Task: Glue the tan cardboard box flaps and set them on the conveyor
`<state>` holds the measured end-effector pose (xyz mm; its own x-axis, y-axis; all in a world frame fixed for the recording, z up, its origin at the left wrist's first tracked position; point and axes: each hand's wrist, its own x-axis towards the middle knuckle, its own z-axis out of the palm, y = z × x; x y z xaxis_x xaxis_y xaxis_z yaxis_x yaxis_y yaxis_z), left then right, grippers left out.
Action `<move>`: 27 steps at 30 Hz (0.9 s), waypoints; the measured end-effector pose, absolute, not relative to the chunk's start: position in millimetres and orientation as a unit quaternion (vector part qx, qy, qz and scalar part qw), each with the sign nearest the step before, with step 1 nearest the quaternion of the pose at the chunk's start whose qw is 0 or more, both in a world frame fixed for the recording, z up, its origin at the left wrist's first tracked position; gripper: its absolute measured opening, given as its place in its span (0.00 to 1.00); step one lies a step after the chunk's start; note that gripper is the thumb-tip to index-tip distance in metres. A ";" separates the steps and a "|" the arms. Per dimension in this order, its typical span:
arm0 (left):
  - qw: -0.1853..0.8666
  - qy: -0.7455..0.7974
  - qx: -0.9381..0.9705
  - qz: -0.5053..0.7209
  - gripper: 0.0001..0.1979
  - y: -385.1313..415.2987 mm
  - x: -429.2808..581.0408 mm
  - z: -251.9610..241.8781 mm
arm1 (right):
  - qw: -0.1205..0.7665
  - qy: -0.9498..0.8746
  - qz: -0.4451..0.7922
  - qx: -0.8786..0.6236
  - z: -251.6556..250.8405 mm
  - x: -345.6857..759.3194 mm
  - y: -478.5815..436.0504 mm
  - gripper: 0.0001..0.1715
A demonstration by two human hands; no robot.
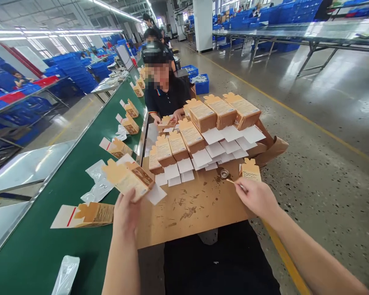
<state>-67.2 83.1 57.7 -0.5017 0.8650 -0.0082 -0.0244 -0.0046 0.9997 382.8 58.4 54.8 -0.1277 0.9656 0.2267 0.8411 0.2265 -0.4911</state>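
Note:
My left hand (127,215) is closed around a brown-and-cream cardboard box (132,180), held tilted above the edge of the green belt. The box has a scalloped flap at its upper left and a white flap sticking out at its lower right. Over the right side of the brown board, my right hand (256,196) pinches a thin stick (231,181), possibly a small brush. Its tip points toward a small round dish (224,173) with dark brown spots around it. Just behind that hand stands another box (250,170), partly hidden.
Stacked boxes (192,137) with white flaps fill the back of the stained brown board (203,209). More boxes (96,214) and clear plastic packets (98,182) lie on the green belt (89,250) at left. Across the stack, a co-worker (169,98) handles a box.

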 end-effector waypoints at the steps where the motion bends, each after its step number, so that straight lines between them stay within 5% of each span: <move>1: 0.391 0.601 0.331 0.613 0.43 65.3 -58.0 49.5 | 0.202 -0.748 0.127 -0.619 57.9 384.5 75.6 0.17; 5: 0.514 0.589 0.296 0.548 0.42 20.5 -8.9 12.8 | 0.055 -0.758 0.131 -0.636 58.9 381.3 124.2 0.16; 9: 0.539 0.580 0.306 0.528 0.41 15.7 19.7 -5.6 | 0.015 -0.772 0.122 -0.623 50.5 381.5 137.1 0.16; 21: 0.511 0.608 0.348 0.498 0.50 19.4 17.0 -4.1 | 0.317 -0.782 0.158 -0.513 22.3 352.2 36.7 0.18; 27: 0.490 0.625 0.365 0.486 0.45 18.3 15.6 -0.7 | 0.361 -0.798 0.168 -0.452 -30.2 270.8 -20.4 0.17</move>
